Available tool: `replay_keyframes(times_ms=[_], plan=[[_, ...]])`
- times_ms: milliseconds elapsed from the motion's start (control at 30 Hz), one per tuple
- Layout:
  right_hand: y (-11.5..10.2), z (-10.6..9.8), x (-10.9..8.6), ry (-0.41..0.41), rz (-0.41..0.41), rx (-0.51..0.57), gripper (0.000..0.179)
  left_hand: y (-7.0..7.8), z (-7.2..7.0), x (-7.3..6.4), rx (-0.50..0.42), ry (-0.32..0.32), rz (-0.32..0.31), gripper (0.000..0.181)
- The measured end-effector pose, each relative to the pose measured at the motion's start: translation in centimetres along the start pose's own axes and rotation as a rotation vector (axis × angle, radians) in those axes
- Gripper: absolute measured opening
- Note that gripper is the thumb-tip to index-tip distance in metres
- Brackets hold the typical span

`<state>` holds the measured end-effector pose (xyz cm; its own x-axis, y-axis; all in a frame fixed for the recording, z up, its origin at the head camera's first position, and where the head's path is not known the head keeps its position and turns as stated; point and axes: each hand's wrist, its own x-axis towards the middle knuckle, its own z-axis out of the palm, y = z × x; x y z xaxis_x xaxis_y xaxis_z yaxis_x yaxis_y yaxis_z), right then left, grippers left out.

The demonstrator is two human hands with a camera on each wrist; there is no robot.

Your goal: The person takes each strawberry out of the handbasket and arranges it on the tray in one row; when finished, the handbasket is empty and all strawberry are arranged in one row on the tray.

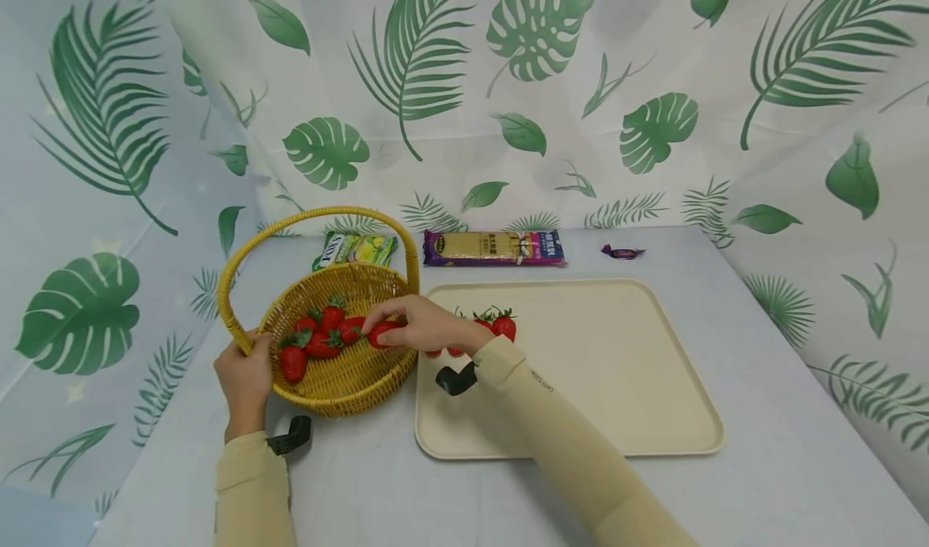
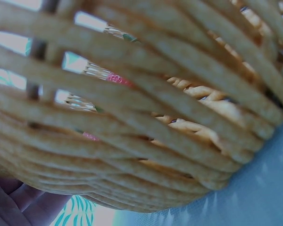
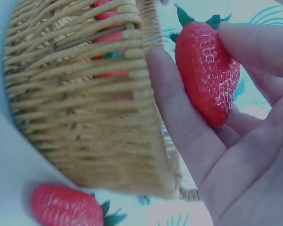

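Note:
A yellow wicker basket point(image 1: 356, 402) with a tall hoop handle stands on the left, several red strawberries point(image 1: 322, 345) inside it. My left hand point(image 1: 245, 373) grips its left rim near the handle's base. In the left wrist view the basket's woven wall point(image 2: 132, 122) fills most of the picture, and only part of the hand point(image 2: 26, 202) shows. Over the basket's right side, my right hand point(image 1: 430, 323) pinches a strawberry point(image 3: 205, 70) between thumb and fingers. More strawberries point(image 1: 504, 327) lie on the beige tray point(image 1: 595, 386), partly hidden behind the right forearm.
The tray lies directly right of the basket. Along the back of the table are a green candy bag point(image 1: 356, 248), a long purple-and-gold package point(image 1: 495, 248) and a small purple wrapped candy point(image 1: 622, 252). A leaf-print curtain point(image 1: 464, 160) hangs behind.

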<state>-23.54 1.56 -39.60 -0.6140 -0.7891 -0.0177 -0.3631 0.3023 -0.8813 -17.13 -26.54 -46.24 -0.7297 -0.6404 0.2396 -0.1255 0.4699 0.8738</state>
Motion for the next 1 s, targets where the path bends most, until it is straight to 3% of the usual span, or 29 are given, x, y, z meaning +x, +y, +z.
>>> replay_keyframes(times_ms=[333, 533, 1000], plan=[[1.7, -0.8, -3.5, 0.09, -0.031, 0.088, 0.023, 0.0, -0.1, 0.0, -0.009, -0.004, -0.01, 0.026], [2.7, -1.3, -5.6, 0.131, 0.002, 0.142, 0.027, 0.0, 0.0, 0.2, -0.005, -0.001, -0.004, 0.025], [4.9, -2.6, -9.3, 0.285, -0.013, 0.132, 0.023, -0.2, 0.0, 0.3, -0.007, 0.004, 0.026, 0.024]])
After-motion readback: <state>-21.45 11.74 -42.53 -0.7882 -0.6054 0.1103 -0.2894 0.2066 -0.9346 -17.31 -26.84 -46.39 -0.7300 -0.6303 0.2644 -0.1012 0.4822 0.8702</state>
